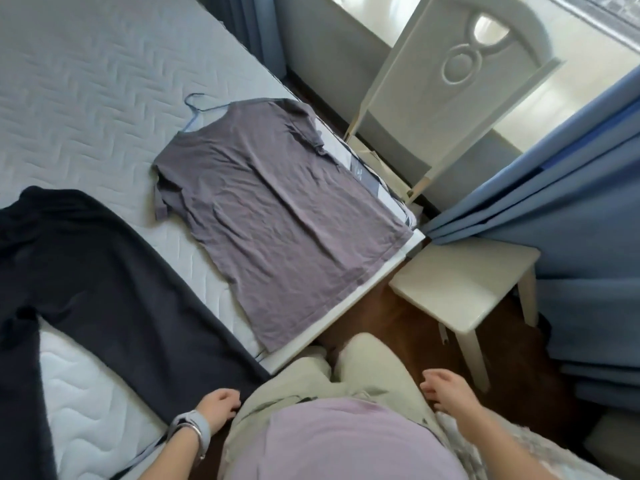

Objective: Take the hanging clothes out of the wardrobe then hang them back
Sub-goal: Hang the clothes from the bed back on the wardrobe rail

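At frame centre on the bed [86, 98]: grey T-shirt [273, 209] on its blue hanger [197, 105], hook toward upper left, hem nearest. Lower left, dark trousers [104, 271] touching loosely curled, empty left hand [220, 407]; right hand [446, 389] empty, nearer the shirt's hem.

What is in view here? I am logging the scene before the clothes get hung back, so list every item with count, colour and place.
T-shirt: one, grey-purple, flat on the mattress near its corner.
Hanger: one, light blue, inside the T-shirt's neck, hook sticking out.
Trousers: one pair, dark navy, spread on the mattress at left.
Mattress: one, white quilted, filling the left side.
Chair: one, white, beside the mattress corner.
Curtain: blue, at right behind the chair.
Floor: dark wood, under the chair.
Left hand: empty, by the trousers' leg end; wrist wears a watch and bracelet.
Right hand: empty, open, in the air.
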A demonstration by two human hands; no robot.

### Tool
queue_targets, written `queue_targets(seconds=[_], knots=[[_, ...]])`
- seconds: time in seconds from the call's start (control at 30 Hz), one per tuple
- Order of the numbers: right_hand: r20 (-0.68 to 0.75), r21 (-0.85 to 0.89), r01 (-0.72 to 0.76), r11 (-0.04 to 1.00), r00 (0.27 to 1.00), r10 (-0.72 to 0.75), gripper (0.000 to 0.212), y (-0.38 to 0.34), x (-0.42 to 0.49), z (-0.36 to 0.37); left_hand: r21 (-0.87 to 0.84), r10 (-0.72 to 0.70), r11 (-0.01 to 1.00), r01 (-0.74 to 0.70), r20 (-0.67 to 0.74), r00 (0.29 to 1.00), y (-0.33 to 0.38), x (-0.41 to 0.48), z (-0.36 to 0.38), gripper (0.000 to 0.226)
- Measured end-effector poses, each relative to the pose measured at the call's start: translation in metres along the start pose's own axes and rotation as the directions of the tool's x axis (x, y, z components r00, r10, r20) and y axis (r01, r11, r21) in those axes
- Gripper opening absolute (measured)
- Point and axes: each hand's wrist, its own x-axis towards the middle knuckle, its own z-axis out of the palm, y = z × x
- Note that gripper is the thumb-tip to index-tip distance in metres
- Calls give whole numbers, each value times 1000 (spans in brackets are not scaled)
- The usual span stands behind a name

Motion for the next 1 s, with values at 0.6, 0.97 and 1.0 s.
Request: queue_targets(seconds=[0.6, 0.97, 1.0], knots=[[312, -662, 384, 644, 922, -228, 20, -280, 178, -80, -281, 33, 957, -75, -151, 988, 204, 14, 89, 27], [545, -556, 695, 456, 719, -431, 27, -523, 247, 172, -205, 222, 919, -337, -437, 872, 375, 230, -33, 29], [553, -562, 719, 409, 694, -461, 28, -542, 257, 195, -169, 248, 920, -355, -452, 857, 390, 261, -41, 31]])
